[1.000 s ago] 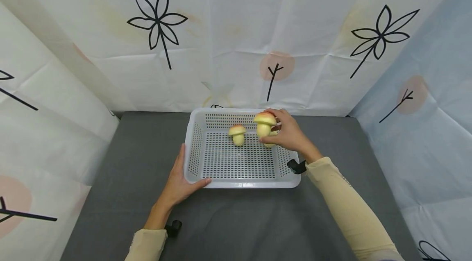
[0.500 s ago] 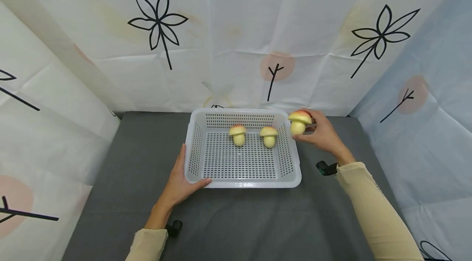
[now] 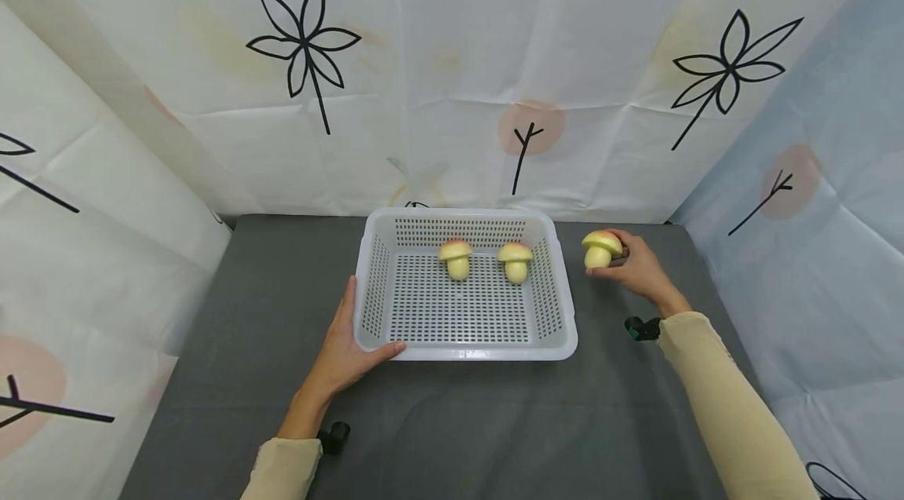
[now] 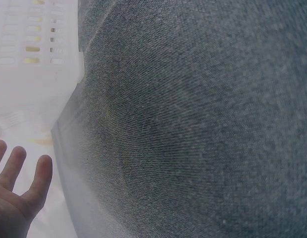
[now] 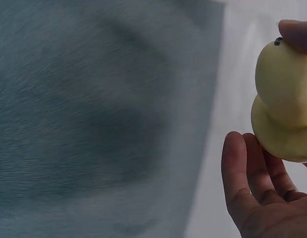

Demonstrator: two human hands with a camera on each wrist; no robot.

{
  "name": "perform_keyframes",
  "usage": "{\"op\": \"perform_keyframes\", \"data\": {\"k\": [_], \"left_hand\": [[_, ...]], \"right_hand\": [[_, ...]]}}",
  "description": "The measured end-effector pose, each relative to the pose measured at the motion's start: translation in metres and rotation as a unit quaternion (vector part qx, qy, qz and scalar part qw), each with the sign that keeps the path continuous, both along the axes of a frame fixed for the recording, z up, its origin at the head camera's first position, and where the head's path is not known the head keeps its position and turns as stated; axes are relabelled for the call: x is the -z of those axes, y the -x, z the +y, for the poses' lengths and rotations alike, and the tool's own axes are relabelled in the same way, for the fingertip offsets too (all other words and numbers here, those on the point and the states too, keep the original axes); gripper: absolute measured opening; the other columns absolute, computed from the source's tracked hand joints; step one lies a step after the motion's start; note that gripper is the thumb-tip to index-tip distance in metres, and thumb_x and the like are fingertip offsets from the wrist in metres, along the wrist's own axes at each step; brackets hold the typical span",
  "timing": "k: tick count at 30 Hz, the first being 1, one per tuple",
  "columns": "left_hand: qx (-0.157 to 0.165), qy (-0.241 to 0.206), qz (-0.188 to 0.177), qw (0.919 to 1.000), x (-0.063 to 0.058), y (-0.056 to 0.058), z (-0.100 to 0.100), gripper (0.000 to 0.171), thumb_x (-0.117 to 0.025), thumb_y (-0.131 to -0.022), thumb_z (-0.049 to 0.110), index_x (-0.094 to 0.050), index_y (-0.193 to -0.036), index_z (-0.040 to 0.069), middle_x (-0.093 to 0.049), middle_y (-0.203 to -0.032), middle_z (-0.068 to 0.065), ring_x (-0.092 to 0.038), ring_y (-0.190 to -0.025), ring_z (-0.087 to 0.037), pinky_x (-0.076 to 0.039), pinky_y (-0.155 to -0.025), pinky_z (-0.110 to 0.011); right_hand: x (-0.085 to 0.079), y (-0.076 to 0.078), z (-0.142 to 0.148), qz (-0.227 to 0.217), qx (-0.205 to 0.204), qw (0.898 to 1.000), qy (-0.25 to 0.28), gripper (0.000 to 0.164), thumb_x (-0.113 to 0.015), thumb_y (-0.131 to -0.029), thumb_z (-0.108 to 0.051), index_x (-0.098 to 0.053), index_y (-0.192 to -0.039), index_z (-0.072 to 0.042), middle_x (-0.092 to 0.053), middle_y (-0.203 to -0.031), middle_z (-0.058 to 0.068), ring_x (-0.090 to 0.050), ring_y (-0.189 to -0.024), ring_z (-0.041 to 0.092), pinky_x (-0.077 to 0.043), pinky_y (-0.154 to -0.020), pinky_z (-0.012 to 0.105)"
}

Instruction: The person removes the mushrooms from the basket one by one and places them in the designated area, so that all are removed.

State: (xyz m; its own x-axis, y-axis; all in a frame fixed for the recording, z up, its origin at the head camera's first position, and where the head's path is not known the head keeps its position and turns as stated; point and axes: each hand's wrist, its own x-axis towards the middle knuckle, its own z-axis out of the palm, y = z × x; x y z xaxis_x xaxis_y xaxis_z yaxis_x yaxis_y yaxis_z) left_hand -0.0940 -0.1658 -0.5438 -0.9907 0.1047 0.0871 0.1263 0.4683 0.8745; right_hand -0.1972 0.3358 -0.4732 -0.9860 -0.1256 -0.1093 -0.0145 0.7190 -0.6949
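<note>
My right hand (image 3: pixel 641 271) pinches a toy mushroom (image 3: pixel 599 250) between thumb and fingers, just outside the basket's right side. In the right wrist view the mushroom (image 5: pixel 283 87) has its stem end under the thumb and its cap against the fingers. A white plastic basket (image 3: pixel 473 354) with slotted walls sits in the middle of the table. Two similar mushrooms lie inside it, a left one (image 3: pixel 457 266) and a right one (image 3: pixel 515 268). At the basket's front left corner rests my left hand (image 3: pixel 342 359), fingers extended along the side and thumb on the front rim.
A dark grey cloth covers the table (image 3: pixel 494 421). Behind it and at both sides hang pale cloth walls (image 3: pixel 452 76) with printed flowers. A small black device (image 3: pixel 643 329) is worn at the right wrist, another (image 3: pixel 334 437) at the left.
My right hand has carried its mushroom out of the basket to the right, over the rim, then lowered it toward the table. My left hand and the basket have stayed in place.
</note>
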Motion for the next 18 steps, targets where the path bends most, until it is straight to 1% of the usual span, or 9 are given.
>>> {"op": "perform_keyframes", "data": {"k": [2,4,8,13,18], "left_hand": [[0.001,-0.003,0.001,1.0000,0.000,0.000,0.000,0.136,-0.094,-0.070,0.039,0.004,-0.164,0.029,-0.014,-0.167,-0.010,-0.028,-0.146,-0.036,-0.027,-0.109,-0.063],[0.001,-0.005,0.002,1.0000,0.000,0.000,-0.001,0.136,-0.094,-0.070,0.039,0.004,-0.164,0.029,-0.014,-0.168,-0.009,-0.026,-0.147,-0.036,-0.026,-0.109,-0.064],[0.000,-0.004,0.003,1.0000,0.001,0.000,0.000,0.136,-0.094,-0.070,0.039,0.003,-0.164,0.029,-0.015,-0.167,-0.010,-0.028,-0.146,-0.036,-0.027,-0.109,-0.064],[0.001,-0.004,0.006,1.0000,0.002,0.000,0.000,0.136,-0.095,-0.070,0.039,0.003,-0.164,0.029,-0.015,-0.168,-0.009,-0.029,-0.145,-0.035,-0.028,-0.108,-0.063],[0.002,-0.006,0.009,0.9999,0.000,0.000,0.001,0.136,-0.095,-0.070,0.037,0.003,-0.164,0.028,-0.014,-0.168,-0.009,-0.028,-0.146,-0.036,-0.029,-0.108,-0.064]], "right_hand": [[0.012,0.003,0.004,-0.009,0.004,1.000,-0.007,0.084,-0.084,-0.085,-0.026,-0.040,-0.150,0.004,-0.045,-0.131,0.029,-0.050,-0.110,0.043,-0.044,-0.085,0.050],[0.022,0.005,0.006,-0.018,0.010,1.000,-0.014,0.084,-0.085,-0.085,-0.025,-0.040,-0.149,0.004,-0.044,-0.130,0.029,-0.047,-0.111,0.042,-0.041,-0.087,0.053],[0.038,0.008,0.007,-0.027,0.014,0.999,-0.026,0.083,-0.085,-0.083,-0.022,-0.041,-0.148,0.006,-0.044,-0.129,0.031,-0.045,-0.110,0.043,-0.039,-0.089,0.057],[0.047,0.012,0.001,-0.022,0.010,0.999,-0.039,0.084,-0.086,-0.081,-0.018,-0.040,-0.146,0.009,-0.045,-0.129,0.033,-0.045,-0.109,0.044,-0.038,-0.092,0.059],[0.053,0.014,-0.007,-0.034,0.010,0.998,-0.045,0.087,-0.085,-0.082,-0.016,-0.036,-0.149,0.009,-0.043,-0.132,0.034,-0.045,-0.111,0.045,-0.037,-0.095,0.060]]}}
